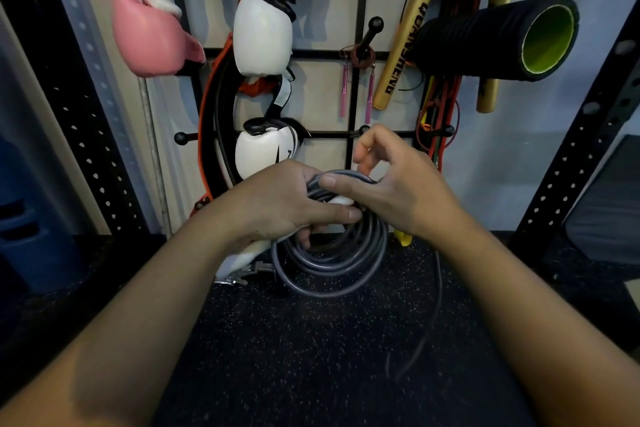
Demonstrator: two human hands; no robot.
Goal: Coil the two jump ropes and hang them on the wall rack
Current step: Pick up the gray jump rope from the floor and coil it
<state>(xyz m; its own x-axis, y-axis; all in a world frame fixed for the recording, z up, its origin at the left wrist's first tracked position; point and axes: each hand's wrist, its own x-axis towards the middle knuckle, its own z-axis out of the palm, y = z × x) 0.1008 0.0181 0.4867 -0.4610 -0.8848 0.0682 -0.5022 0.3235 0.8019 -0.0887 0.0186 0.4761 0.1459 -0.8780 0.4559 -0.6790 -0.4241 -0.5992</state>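
Note:
A grey jump rope [332, 263] hangs in several loops from my left hand [277, 204], which grips the top of the coil together with a white handle [341, 200]. My right hand [398, 184] pinches the rope at the top of the coil, thumb pressed on the strands. A loose grey tail [437, 305] trails down to the right over the floor. A second jump rope [360, 57], thin and dark red with pink handles, hangs coiled on a peg of the black wall rack [360, 10].
Pink [152, 35] and white boxing gloves [261, 33] hang on the rack at left. Gold sticks [405, 38], a black foam roller [502, 38] and coloured bands hang at right. A bare peg [363, 130] sticks out just behind my right hand. Black perforated uprights flank both sides; speckled black flooring lies below.

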